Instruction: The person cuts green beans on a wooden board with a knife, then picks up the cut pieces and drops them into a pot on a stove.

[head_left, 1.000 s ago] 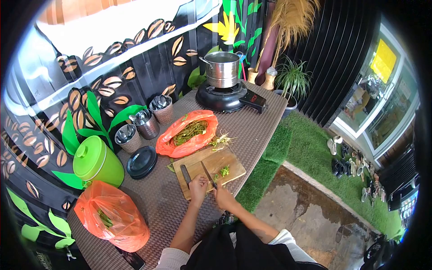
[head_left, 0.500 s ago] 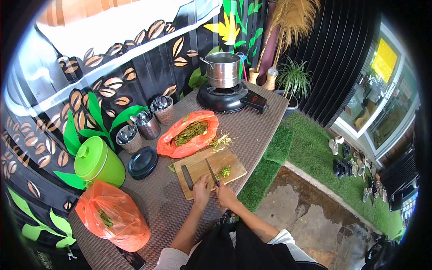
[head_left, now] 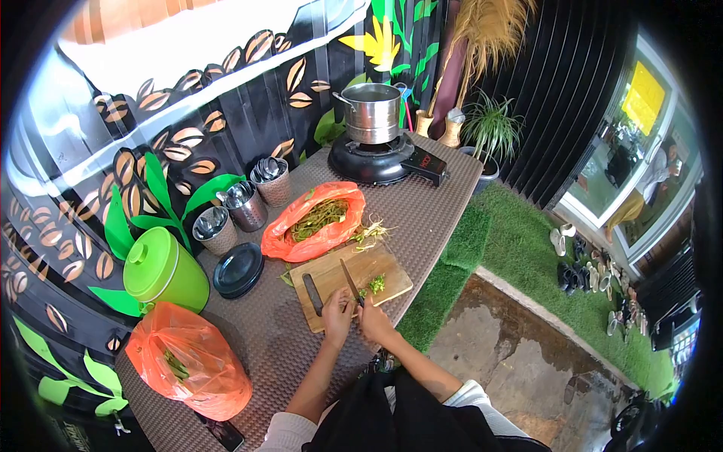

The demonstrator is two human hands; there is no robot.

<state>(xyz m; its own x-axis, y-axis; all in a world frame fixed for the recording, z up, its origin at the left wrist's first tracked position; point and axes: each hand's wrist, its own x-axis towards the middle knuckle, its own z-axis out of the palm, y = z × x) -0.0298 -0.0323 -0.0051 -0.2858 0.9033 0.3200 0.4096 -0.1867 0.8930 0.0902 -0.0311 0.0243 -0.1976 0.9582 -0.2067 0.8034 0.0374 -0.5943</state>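
My right hand (head_left: 375, 322) is wrapped round the handle of a kitchen knife (head_left: 350, 279), whose blade points away from me over a wooden cutting board (head_left: 392, 268). Close beside the knife, my left hand (head_left: 337, 313) rests over the board's near edge with its fingers pinched together; what they hold is too small to make out. Chopped green pieces (head_left: 377, 285) lie on the board right of the blade. Just behind the board sits an opened orange plastic bag (head_left: 277, 239) of green stalks (head_left: 320, 220). Pale roots or trimmings (head_left: 372, 234) lie by its right side.
A metal pot (head_left: 373, 120) stands on a black portable stove (head_left: 367, 167) at the table's far end. Along the left are cutlery cups (head_left: 247, 213), dark plates (head_left: 239, 271), a green lidded bucket (head_left: 162, 275), a full orange bag (head_left: 192, 365) and a phone (head_left: 224, 437).
The knife and my right hand have shifted slightly away from me and to the left. My left hand stays almost in place. A person now shows behind the glass door.
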